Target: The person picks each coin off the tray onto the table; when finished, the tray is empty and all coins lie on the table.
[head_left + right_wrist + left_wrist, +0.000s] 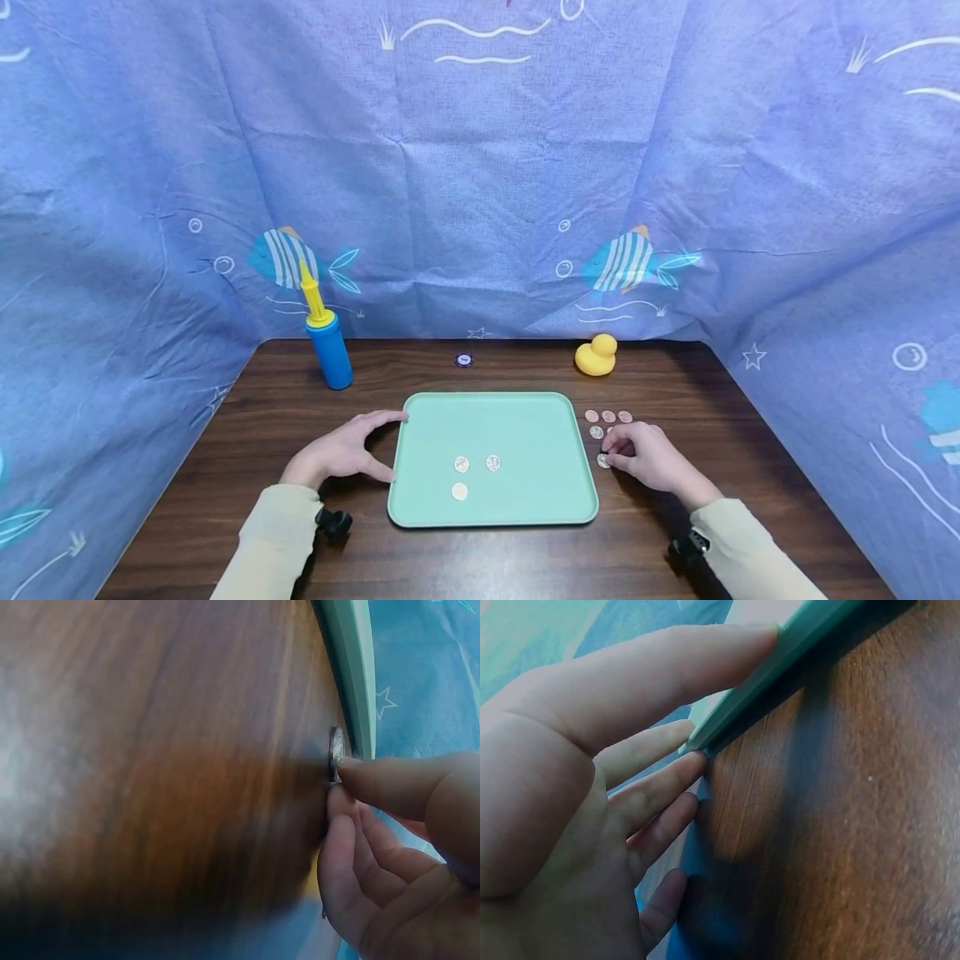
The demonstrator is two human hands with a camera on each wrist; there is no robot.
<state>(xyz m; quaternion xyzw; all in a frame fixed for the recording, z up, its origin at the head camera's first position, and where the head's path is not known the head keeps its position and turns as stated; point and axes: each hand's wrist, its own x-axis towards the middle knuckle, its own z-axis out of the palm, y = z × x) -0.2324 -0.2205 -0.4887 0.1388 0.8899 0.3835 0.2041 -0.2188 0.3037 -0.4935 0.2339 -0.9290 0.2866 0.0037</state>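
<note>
The right hand (651,456) pinches a silver coin (603,460) lying on the tabletop (247,400) just beside the green tray (525,417), which the left hand's (341,454) spread fingers (667,667) steady; apparently mid-pickup, the coin next needs lifting over the rim.

We see the head view evenly lit and sharp, its edges bowed by the wide lens. Both wrist views look dim, blurred close up, with soft shadows on the table (150,750).
</note>
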